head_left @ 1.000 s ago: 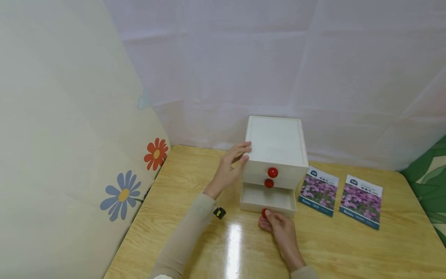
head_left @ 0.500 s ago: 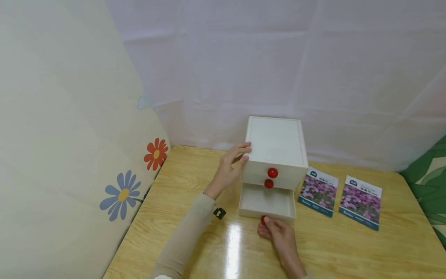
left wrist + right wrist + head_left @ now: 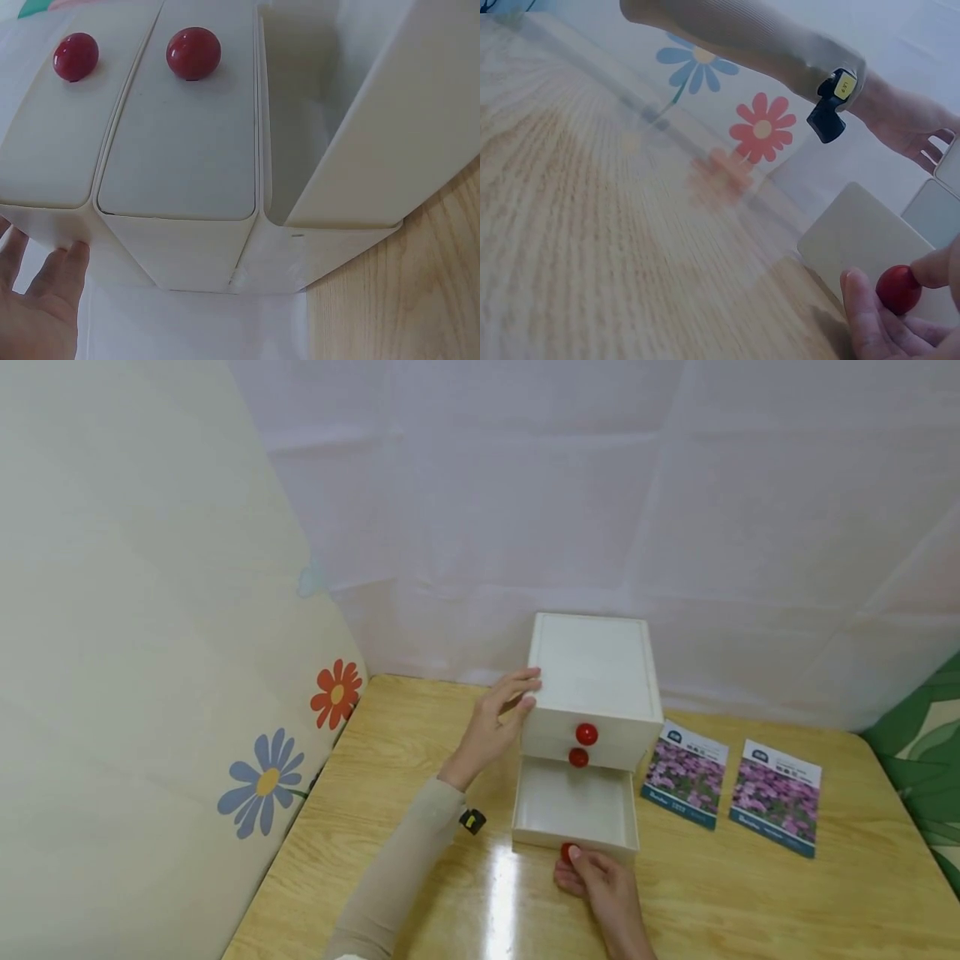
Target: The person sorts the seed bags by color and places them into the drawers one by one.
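A white three-drawer cabinet (image 3: 592, 664) with red round knobs stands on the table. Its bottom drawer (image 3: 536, 838) is pulled out, and its inside shows bare in the head view. My right hand (image 3: 606, 892) pinches that drawer's red knob (image 3: 898, 290) between thumb and fingers. My left hand (image 3: 487, 731) rests on the cabinet's left side, its fingertips at the top edge; the left wrist view shows the fingers (image 3: 69, 274) against the side wall. The upper drawer's knob (image 3: 587, 734) and the middle one's (image 3: 578, 757) are untouched, and both those drawers are closed.
Two seed-packet-like cards with pink flowers, one nearer (image 3: 684, 774) and one farther right (image 3: 776, 797), lie right of the cabinet on the wooden table (image 3: 862, 827). A white cloth (image 3: 465, 527) hangs behind. A flower-printed panel (image 3: 150, 610) borders the left side.
The bottom drawer has slid farther out toward me, with my right hand moving back along with its knob. My left hand has stayed on the cabinet's side.
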{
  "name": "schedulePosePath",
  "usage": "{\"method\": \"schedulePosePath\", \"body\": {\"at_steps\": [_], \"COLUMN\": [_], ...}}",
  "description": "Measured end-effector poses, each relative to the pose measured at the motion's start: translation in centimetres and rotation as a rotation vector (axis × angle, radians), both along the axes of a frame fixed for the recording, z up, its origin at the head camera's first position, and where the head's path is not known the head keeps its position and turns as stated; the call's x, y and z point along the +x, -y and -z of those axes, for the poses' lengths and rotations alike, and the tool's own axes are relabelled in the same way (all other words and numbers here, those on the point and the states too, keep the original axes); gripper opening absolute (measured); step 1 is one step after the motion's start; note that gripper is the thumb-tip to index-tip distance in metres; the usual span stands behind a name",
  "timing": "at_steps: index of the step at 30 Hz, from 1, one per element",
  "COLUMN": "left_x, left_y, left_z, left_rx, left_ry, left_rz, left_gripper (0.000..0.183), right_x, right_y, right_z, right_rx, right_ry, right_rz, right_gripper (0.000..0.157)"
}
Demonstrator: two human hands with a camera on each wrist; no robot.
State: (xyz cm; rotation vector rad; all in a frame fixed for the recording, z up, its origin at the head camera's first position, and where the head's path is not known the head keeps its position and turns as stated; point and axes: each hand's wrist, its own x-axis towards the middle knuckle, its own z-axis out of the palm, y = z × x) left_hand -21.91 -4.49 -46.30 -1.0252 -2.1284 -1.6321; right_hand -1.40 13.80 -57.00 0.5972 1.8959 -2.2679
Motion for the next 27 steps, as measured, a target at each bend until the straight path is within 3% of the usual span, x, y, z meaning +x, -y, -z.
{"method": "schedulePosePath", "body": {"at_steps": [18,27], "left_x": [-0.1,0.2], "left_y": [-0.1,0.0], "left_z": [0.0,-0.1], "left_rx": [-0.002,-0.010], "left_ry": [-0.008,-0.009], "left_rz": [-0.001,0.002], "left_gripper": [0.028,0.028], "right_x": [1.3,1.8], "right_y": [0.1,-0.1], "right_z": [0.2,0.0], "right_rx": [-0.025,0.003], "right_ry": [-0.004,0.044], "right_rz": [-0.006,-0.034], "right_gripper": [0.040,0.040]}}
